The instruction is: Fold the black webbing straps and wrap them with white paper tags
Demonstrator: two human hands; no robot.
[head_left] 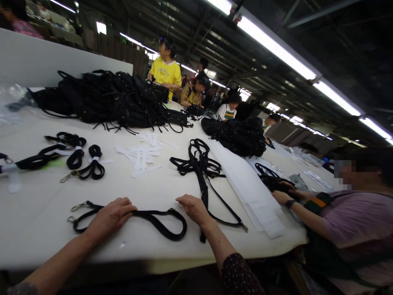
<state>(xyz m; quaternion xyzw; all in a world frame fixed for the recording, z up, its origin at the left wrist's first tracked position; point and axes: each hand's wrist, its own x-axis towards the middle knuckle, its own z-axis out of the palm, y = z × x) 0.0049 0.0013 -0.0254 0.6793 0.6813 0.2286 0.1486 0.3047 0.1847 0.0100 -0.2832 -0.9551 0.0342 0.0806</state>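
A black strap (159, 224) with metal snap hooks lies folded in a loop on the table in front of me. My left hand (110, 217) is closed around its middle, and the hook ends stick out to the left of it. My right hand (194, 208) hovers by the loop's right end, fingers stretched toward the left, holding nothing. Just behind the right wrist lies a loose tangle of black straps (199, 166). Rolled straps bound with white bands, such as the strap bundle (95, 162), rest to the left. White paper strips (143, 157) are scattered behind my hands.
Black bags are heaped in a left pile (113, 98) and a right pile (236, 135) on the white table (147, 256). White sheets (248, 184) lie right of the straps. At the right edge, a co-worker in purple (362, 217) handles a black item. Other people stand or sit behind.
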